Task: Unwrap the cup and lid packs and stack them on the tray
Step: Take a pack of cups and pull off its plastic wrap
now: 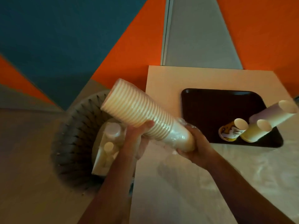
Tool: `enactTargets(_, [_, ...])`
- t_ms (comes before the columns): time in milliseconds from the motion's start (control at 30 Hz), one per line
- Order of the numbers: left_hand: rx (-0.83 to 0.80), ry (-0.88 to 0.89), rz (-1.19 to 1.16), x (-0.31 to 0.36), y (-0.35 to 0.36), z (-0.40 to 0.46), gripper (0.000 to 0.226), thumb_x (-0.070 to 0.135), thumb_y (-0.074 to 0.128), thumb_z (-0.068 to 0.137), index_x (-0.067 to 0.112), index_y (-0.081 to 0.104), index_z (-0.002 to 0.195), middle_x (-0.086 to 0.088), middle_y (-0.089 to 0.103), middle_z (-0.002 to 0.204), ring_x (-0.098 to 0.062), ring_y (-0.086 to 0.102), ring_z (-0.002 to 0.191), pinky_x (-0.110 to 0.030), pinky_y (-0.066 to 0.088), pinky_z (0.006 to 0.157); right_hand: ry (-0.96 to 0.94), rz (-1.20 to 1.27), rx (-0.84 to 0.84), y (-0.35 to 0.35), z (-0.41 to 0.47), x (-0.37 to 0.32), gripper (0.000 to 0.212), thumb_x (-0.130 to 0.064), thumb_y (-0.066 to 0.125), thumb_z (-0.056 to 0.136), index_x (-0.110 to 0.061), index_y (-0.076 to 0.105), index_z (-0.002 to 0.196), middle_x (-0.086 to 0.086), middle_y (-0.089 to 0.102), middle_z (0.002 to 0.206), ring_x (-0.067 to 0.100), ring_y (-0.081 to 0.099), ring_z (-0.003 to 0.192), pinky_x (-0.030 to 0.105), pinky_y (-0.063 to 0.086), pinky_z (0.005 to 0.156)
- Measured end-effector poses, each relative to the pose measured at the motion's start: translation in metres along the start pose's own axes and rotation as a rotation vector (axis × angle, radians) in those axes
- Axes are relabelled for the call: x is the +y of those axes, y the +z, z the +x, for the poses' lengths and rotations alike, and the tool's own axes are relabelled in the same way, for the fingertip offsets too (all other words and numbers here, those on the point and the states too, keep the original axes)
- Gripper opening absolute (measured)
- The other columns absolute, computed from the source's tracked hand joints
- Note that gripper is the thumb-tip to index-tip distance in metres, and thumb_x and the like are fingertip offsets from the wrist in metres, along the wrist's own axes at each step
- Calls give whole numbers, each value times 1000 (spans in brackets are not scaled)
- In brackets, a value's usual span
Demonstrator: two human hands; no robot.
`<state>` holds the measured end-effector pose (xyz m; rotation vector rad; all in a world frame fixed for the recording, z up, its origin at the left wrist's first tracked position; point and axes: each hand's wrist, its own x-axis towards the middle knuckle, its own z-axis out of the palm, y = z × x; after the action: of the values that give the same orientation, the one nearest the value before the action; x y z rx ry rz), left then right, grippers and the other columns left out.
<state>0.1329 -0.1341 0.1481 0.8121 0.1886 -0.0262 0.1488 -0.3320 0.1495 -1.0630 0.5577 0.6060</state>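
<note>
— Forearms nearest; surroundings?
— Pale tabletop. Black rectangular plastic tray beyond, carrying three upright stacks of paper cups. Grey slatted bin left of the table, holding pale packs.
— Fingers?
— Left hand curled under the long cream paper-cup stack, mid-length. Right hand gripping its narrow end, over crinkled clear plastic wrap.
— Stack's position?
— Tilted up-left, above bin and table edge, clear of the tray.
</note>
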Motion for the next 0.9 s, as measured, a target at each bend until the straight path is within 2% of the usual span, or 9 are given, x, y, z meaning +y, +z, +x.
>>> enactTargets(67, [33, 62, 92, -6, 24, -6, 80, 10, 86, 57, 12, 55, 131, -7, 65, 119, -25, 62, 115, -42, 55, 91, -36, -162, 21, -9, -12, -12, 13, -44, 69, 86, -34, 77, 89, -6, 76, 87, 15, 71, 76, 45, 61, 72])
enactTargets(133, [87, 103, 150, -16, 50, -15, 72, 6, 83, 56, 14, 59, 124, -1, 70, 110, -19, 66, 108, -33, 57, 81, -81, -327, 28, -31, -22, -22, 13, -31, 63, 97, -25, 73, 103, 2, 74, 107, 20, 71, 89, 54, 61, 81])
enactTargets(233, [112, 175, 245, -29, 77, -26, 92, 10, 87, 53, 12, 52, 137, -3, 66, 120, -20, 65, 114, -31, 57, 81, -199, -602, -79, -57, -38, -41, 25, -19, 61, 99, -22, 63, 124, 2, 60, 130, 25, 60, 117, 59, 60, 82])
enactTargets(300, [112, 223, 306, -37, 91, -35, 97, 13, 88, 54, 15, 48, 142, -6, 62, 129, -23, 61, 121, -35, 56, 85, -205, -731, -171, -70, -52, -54, 32, -26, 61, 97, -35, 58, 128, -6, 61, 128, 19, 60, 118, 52, 58, 86])
enactTargets(400, [151, 282, 418, -53, 115, -49, 99, 20, 91, 53, 25, 47, 141, -1, 59, 132, -21, 58, 125, -45, 56, 93, -317, -1012, -294, -83, -72, -66, 71, -25, 81, 82, -46, 42, 137, -21, 57, 125, 4, 58, 114, 27, 56, 79])
enactTargets(500, [172, 320, 542, -75, 135, -65, 108, 29, 95, 49, 26, 43, 143, 1, 58, 133, -18, 57, 126, -53, 55, 97, -474, -1069, -265, -91, -82, -61, 91, -28, 94, 64, -40, 44, 139, -18, 63, 119, 3, 64, 106, 25, 58, 74])
enactTargets(600, [152, 309, 564, -99, 155, -84, 109, 29, 96, 48, 33, 41, 143, 4, 58, 133, -17, 57, 126, -51, 56, 95, -644, -1138, -198, -105, -80, -51, 100, -34, 97, 53, -34, 46, 138, -18, 63, 120, 1, 62, 107, 23, 55, 83])
enactTargets(767, [-19, 273, 728, -97, 163, -101, 104, 30, 95, 52, 35, 42, 141, 8, 61, 130, -19, 56, 127, -45, 56, 96, -585, -1175, -271, -141, -66, -40, 99, -42, 95, 45, -40, 47, 132, -16, 65, 119, 4, 63, 110, 36, 59, 89])
enactTargets(900, [-177, 239, 928, -71, 169, -96, 114, 36, 96, 46, 48, 35, 142, 14, 52, 136, -15, 50, 130, -44, 52, 101, -540, -1170, -439, -157, -62, -39, 92, -27, 95, 55, -40, 48, 133, -20, 63, 120, 1, 61, 115, 28, 57, 93])
